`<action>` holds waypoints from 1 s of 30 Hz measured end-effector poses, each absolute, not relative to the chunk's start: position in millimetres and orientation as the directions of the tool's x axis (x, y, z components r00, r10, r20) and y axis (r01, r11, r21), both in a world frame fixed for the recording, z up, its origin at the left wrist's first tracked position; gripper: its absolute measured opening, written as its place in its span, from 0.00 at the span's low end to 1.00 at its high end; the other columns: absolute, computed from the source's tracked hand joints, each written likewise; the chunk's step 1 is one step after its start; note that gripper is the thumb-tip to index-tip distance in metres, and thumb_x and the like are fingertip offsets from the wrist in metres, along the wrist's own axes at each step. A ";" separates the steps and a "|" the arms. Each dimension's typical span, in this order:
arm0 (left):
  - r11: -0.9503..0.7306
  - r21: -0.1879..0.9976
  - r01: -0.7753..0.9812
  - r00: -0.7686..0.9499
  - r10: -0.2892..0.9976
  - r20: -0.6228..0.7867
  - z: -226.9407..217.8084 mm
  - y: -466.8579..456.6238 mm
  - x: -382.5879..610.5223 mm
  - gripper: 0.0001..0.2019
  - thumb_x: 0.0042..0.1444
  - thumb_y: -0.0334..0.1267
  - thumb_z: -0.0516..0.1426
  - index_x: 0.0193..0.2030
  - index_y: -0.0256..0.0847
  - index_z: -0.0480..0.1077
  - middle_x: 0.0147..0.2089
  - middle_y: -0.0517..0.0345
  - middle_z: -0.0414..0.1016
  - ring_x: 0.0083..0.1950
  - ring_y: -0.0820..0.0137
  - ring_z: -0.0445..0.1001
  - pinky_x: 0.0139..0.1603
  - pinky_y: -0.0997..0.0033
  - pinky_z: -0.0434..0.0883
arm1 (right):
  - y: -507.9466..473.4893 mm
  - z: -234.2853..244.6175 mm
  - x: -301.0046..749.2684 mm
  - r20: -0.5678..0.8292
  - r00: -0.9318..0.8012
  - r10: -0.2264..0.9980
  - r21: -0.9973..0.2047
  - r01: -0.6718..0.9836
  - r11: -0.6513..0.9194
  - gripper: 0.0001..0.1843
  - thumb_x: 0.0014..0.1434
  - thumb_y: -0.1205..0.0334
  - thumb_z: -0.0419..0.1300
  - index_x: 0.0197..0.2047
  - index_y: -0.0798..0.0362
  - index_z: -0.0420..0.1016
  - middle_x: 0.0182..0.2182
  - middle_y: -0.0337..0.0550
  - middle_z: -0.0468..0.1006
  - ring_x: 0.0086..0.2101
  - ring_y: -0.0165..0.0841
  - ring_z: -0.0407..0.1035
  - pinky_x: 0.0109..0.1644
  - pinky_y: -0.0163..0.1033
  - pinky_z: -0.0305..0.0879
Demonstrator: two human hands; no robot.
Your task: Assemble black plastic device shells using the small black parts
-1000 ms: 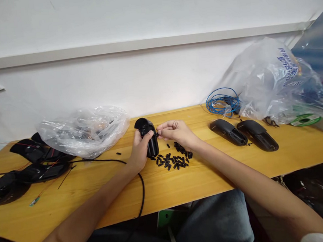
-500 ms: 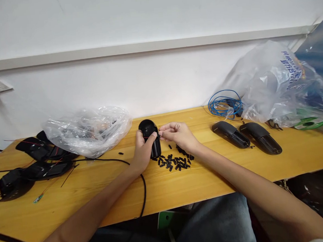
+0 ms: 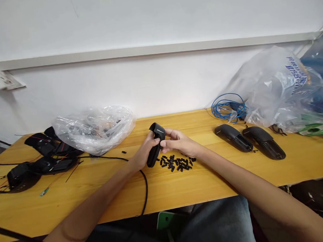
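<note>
A black, curved plastic housing (image 3: pixel 154 150) with small pale lettering near its top is held tilted on its side above the table. My left hand (image 3: pixel 144 151) is closed round its left side, thumb on the near face. At its right edge, the thumb and fingers of my right hand (image 3: pixel 176 141) are pressed together on the housing; any small part between them is hidden. Below the hands lies a loose pile of short black pieces (image 3: pixel 177 163). One more small black piece (image 3: pixel 124 152) lies apart to the left.
Two similar black housings (image 3: pixel 233 137) lie at right, near a blue cable coil (image 3: pixel 228 108) and a clear plastic bag (image 3: pixel 275 87). Black parts with thin wires (image 3: pixel 47 164) and another clear bag (image 3: pixel 95 129) are at left. A black cable (image 3: pixel 146 188) crosses the wooden table (image 3: pixel 209 176).
The housing has turned in my left hand, from its open inner side facing me to its lettered outer side showing. My right hand has come in against its edge. The view has shifted slightly.
</note>
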State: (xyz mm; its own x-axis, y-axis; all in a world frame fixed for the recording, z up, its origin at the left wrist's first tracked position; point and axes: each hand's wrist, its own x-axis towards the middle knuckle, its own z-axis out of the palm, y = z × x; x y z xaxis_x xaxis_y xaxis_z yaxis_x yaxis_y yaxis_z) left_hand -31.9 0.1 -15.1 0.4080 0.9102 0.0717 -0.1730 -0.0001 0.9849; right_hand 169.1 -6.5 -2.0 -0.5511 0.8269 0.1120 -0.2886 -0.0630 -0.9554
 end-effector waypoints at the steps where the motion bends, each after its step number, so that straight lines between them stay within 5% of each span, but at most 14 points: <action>1: 0.010 0.990 -0.143 0.458 0.887 0.057 -14.2 -0.2 -32.8 0.25 0.59 0.57 0.68 0.53 0.43 0.73 0.33 0.60 0.74 0.32 0.67 0.73 0.33 0.67 0.70 | -6.5 -2.3 169.0 0.125 -0.555 0.823 -0.958 -0.283 -0.045 0.30 0.56 0.47 0.82 0.54 0.52 0.79 0.43 0.41 0.86 0.36 0.31 0.83 0.42 0.34 0.82; 4: 0.028 0.997 -0.069 0.529 0.849 0.013 -11.9 -0.9 -31.9 0.28 0.61 0.60 0.65 0.58 0.42 0.69 0.33 0.60 0.75 0.29 0.69 0.72 0.31 0.68 0.68 | -6.2 -2.1 168.5 0.151 -0.536 0.831 -0.964 -0.265 0.004 0.30 0.55 0.48 0.82 0.53 0.52 0.77 0.38 0.40 0.85 0.33 0.33 0.82 0.37 0.35 0.79; 8: -0.015 0.995 -0.102 0.399 0.915 0.054 -6.9 0.0 -27.6 0.35 0.59 0.59 0.68 0.66 0.44 0.65 0.40 0.55 0.81 0.36 0.64 0.80 0.36 0.65 0.73 | -4.3 0.3 169.3 0.175 -0.404 0.898 -0.957 -0.285 0.058 0.34 0.49 0.47 0.84 0.52 0.49 0.77 0.39 0.38 0.84 0.30 0.31 0.79 0.36 0.36 0.78; 15: -0.346 0.933 0.099 0.299 0.905 0.304 8.2 -7.2 -30.2 0.27 0.57 0.48 0.71 0.62 0.43 0.77 0.62 0.44 0.85 0.62 0.52 0.83 0.64 0.52 0.78 | 0.8 -1.0 174.8 0.191 -0.226 0.955 -0.947 -0.298 0.119 0.37 0.44 0.41 0.85 0.51 0.46 0.75 0.43 0.40 0.82 0.37 0.35 0.78 0.45 0.40 0.80; 21: -0.571 0.792 0.216 0.242 0.817 0.523 11.5 -12.1 -32.1 0.27 0.56 0.44 0.70 0.62 0.42 0.80 0.62 0.45 0.85 0.62 0.51 0.84 0.67 0.51 0.78 | -0.3 -2.9 174.8 0.285 -0.263 0.922 -0.934 -0.295 0.204 0.37 0.48 0.43 0.84 0.55 0.43 0.75 0.48 0.40 0.81 0.47 0.38 0.78 0.53 0.41 0.79; 26: -0.721 0.610 0.327 0.335 0.693 0.639 20.1 2.9 -54.2 0.28 0.49 0.45 0.73 0.58 0.44 0.82 0.54 0.46 0.88 0.52 0.53 0.87 0.59 0.53 0.81 | -7.4 6.0 179.1 0.394 -0.378 0.838 -0.916 -0.087 0.392 0.41 0.59 0.42 0.78 0.69 0.42 0.67 0.68 0.50 0.75 0.63 0.45 0.74 0.63 0.49 0.79; 30: -0.730 0.547 0.409 0.411 0.683 0.604 30.3 11.6 -72.7 0.28 0.44 0.47 0.75 0.54 0.47 0.84 0.50 0.48 0.88 0.50 0.52 0.87 0.57 0.53 0.81 | -13.4 10.8 185.3 0.615 -0.412 0.673 -0.666 0.186 0.722 0.44 0.67 0.53 0.73 0.78 0.44 0.57 0.74 0.58 0.68 0.72 0.50 0.66 0.78 0.59 0.66</action>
State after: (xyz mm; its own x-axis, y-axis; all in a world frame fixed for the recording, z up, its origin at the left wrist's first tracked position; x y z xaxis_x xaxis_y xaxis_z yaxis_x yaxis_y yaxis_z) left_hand -72.7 11.6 30.3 0.4110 0.6827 0.6042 0.4092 -0.7304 0.5469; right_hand 185.3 -13.4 10.8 -0.4121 0.6726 0.6146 0.1857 0.7224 -0.6661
